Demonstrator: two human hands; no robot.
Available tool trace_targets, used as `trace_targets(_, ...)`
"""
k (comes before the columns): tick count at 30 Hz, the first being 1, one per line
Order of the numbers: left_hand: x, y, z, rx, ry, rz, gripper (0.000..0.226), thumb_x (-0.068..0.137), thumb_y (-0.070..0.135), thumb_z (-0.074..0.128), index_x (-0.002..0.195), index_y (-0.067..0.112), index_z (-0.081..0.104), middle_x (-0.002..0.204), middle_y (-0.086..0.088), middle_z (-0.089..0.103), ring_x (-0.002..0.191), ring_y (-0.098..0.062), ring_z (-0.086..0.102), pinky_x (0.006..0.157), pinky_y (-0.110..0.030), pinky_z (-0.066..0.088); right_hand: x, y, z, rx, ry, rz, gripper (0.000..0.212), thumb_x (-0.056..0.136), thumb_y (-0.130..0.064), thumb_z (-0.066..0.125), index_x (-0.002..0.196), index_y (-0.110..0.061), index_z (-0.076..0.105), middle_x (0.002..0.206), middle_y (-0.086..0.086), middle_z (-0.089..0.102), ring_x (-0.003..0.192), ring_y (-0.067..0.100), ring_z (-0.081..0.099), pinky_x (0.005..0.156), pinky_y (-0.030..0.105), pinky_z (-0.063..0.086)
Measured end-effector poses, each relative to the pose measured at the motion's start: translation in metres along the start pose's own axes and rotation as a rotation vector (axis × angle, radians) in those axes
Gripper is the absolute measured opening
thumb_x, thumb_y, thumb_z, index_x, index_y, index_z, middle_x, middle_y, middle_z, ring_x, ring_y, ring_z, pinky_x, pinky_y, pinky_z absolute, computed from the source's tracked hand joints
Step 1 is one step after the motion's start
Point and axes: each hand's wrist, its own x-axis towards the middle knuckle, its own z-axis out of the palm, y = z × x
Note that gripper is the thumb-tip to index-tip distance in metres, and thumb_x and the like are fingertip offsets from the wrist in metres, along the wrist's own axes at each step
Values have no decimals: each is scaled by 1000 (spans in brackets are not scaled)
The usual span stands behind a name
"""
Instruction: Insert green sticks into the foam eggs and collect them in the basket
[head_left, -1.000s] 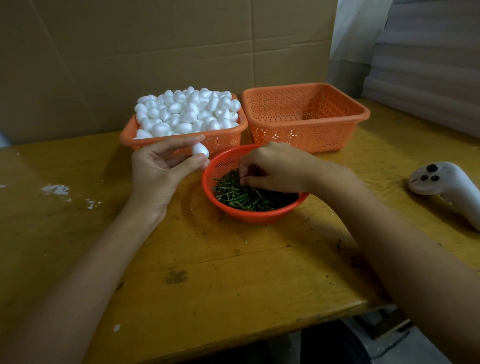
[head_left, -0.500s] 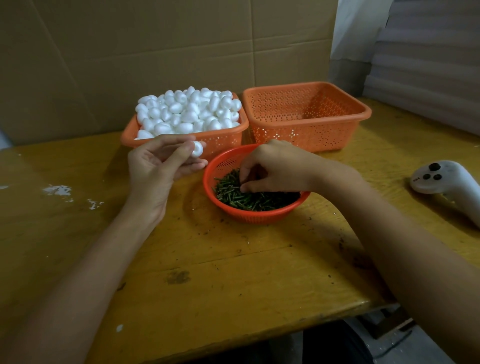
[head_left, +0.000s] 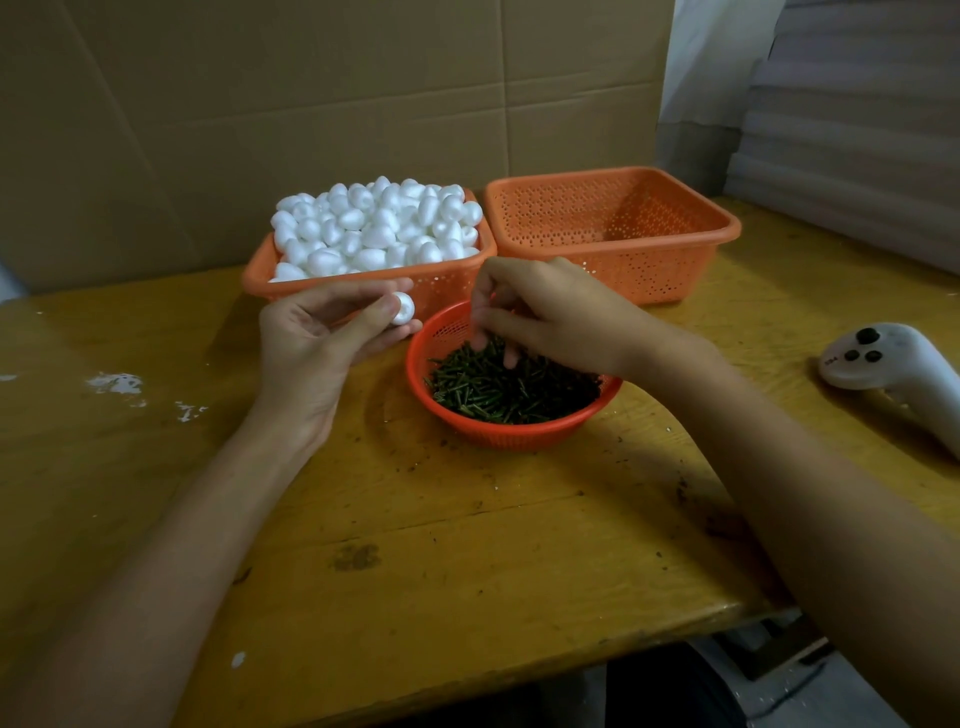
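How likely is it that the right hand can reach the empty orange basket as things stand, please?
Probably yes. The right hand is over the round bowl of green sticks, and the empty basket sits open-topped just behind it, with nothing standing between them.

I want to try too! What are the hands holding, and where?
The left hand pinches one foam egg by its sides, thumb against fingertips. The right hand has fingertips among the green sticks; whether it holds one cannot be told.
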Motion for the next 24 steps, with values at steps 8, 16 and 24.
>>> trace_targets(8, -1, -3, 0, -19, -80, 54, 39, 77, 7, 88, 113, 2, 75, 121, -18, 76, 106, -39, 76, 90, -39, 63, 1, -1, 0, 44, 107, -69, 6, 102, -22, 64, 103, -16, 62, 78, -6, 73, 59, 14, 69, 65, 34, 56)
trace_targets(16, -1, -7, -1, 39, -91, 96, 37, 76, 8, 90, 112, 9, 78, 116, -17, 78, 109, -39, 75, 95, -51, 61, 0, -10, 0, 56, 281, -98, 23, 92, -27, 80, 93, -8, 66, 70, -7, 72, 60, 9, 70, 66, 31, 57)
trace_targets(24, -1, -8, 1, 130, -120, 129, 35, 79, 1, 88, 112, 7, 77, 112, -8, 80, 107, -30, 77, 95, -40, 62, -1, -18, 1, 21, 314, -123, 15, 90, -27, 82, 93, -13, 80, 77, -3, 76, 71, 7, 71, 72, 36, 57)
